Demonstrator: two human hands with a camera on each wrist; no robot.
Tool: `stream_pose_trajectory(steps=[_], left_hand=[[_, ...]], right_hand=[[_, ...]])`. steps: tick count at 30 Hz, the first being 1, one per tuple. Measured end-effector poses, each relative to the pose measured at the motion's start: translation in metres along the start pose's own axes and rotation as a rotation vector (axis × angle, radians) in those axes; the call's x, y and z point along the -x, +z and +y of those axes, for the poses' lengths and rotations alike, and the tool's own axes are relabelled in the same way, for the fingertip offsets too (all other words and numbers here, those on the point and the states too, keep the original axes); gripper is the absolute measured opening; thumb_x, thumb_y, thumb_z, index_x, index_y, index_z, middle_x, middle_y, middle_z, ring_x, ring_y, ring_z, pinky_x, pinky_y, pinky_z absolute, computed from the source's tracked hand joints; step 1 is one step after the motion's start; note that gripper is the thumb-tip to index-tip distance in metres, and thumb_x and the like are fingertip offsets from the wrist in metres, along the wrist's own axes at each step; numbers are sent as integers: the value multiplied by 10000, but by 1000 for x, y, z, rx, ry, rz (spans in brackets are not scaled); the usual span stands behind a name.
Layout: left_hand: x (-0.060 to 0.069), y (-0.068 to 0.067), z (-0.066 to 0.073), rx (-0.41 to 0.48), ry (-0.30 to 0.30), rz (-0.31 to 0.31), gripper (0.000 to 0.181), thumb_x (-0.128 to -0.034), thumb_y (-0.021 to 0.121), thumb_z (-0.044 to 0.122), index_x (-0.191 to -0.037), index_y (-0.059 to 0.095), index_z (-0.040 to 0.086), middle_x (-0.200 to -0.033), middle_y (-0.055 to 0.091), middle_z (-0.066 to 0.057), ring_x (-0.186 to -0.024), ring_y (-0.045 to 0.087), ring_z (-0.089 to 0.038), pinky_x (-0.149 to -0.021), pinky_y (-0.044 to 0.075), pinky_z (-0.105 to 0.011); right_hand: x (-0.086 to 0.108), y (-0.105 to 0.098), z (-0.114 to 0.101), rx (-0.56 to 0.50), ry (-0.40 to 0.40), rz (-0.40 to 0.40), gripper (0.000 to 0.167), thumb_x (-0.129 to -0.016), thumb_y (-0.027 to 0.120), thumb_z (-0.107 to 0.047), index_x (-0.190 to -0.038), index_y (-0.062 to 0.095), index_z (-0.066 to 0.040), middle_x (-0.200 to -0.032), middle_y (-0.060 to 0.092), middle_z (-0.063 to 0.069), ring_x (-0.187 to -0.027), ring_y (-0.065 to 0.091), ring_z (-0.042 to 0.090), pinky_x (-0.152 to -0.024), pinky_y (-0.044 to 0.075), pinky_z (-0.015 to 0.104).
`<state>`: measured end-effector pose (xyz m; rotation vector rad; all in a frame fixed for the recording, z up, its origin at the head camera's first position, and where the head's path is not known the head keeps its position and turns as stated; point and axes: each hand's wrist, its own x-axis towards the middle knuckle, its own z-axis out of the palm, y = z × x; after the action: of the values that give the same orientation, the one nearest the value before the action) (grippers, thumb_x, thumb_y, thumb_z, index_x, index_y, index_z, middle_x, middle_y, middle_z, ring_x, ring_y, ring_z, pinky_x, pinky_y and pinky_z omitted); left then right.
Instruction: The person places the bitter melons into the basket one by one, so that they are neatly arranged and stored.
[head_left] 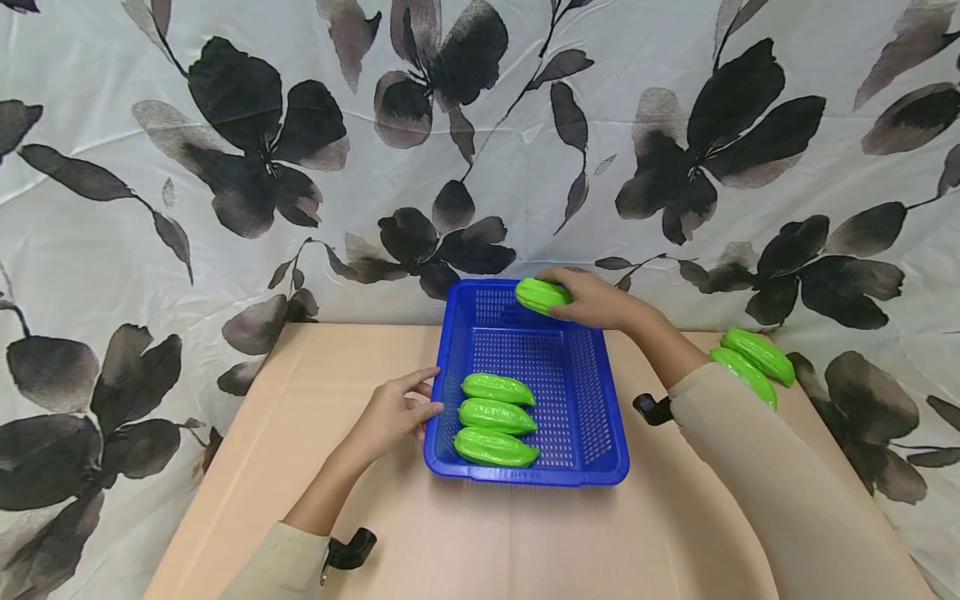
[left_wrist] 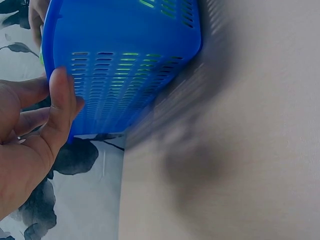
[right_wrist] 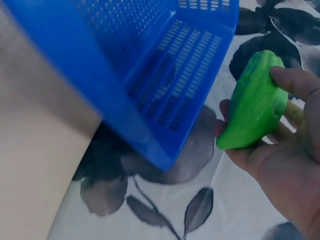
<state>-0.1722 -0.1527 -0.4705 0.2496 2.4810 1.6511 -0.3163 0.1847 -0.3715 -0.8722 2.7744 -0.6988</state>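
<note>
My right hand (head_left: 592,298) grips a bright green, ridged gourd (head_left: 542,296) by its sides, above the far right corner of a blue plastic basket (head_left: 527,477). In the right wrist view, that gourd (right_wrist: 256,102) tapers to a point and hangs clear of the basket's rim (right_wrist: 142,137). My left hand (head_left: 393,412) holds the basket's left rim, fingers against the outer wall (left_wrist: 125,30). Inside the basket, three similar gourds (head_left: 497,415) lie in a row along the near left side.
Two more green gourds (head_left: 757,358) lie side by side at the table's right edge, partly behind the right sleeve (head_left: 757,450). A floral cloth (head_left: 525,167) hangs behind the light tan table (head_left: 480,542).
</note>
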Motion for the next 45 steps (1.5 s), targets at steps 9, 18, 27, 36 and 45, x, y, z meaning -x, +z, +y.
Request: stream_pose_trajectory(steps=[9,18,27,36,45], left_hand=[[-1,0,1,7,8,-8,615,-936,729,-1,-1506,496,3,-1149,653,-217,-641,677,-148,-588,653,-494],[4,-3,0,-8,3,-5,611,-942,725,6,-1506,491,-5,-1148,653,-214,-640,676,-147,-619,640,-545],[2,-3,-2,-4,5,-5,610,-940,723,-4,-1505,494,-1,-1142,654,-217,-632,672,-142,-593,650,-506],[0,-1,-1,0,13,-15,610,-938,725,-4,-1504,500,5,-1148,652,-216,-617,665,-149,-576,648,-500],[0,-2,-2,6,9,-16,611,-939,725,-3,-1507,498,9,-1145,650,-218,-639,676,-154,-598,645,-532]], right_hand=[[-21,20,-16,-28,-5,-123,563,-1006,661,-225,-1517,457,-106,-1391,593,132,-1160,569,292,-984,533,465],[-38,50,-18,-17,2,-192,550,-1004,675,-232,-1495,471,-88,-1421,584,143,-1245,569,300,-1085,518,480],[-45,79,-14,7,46,-259,531,-1000,680,-216,-1484,491,-109,-1405,593,139,-1285,556,301,-1123,508,480],[-46,98,-10,-5,42,-297,531,-994,687,-198,-1488,501,-134,-1454,574,146,-1366,526,317,-1160,483,487],[-47,112,-3,-2,15,-293,543,-984,704,-238,-1477,514,-114,-1440,591,166,-1362,539,334,-1164,480,485]])
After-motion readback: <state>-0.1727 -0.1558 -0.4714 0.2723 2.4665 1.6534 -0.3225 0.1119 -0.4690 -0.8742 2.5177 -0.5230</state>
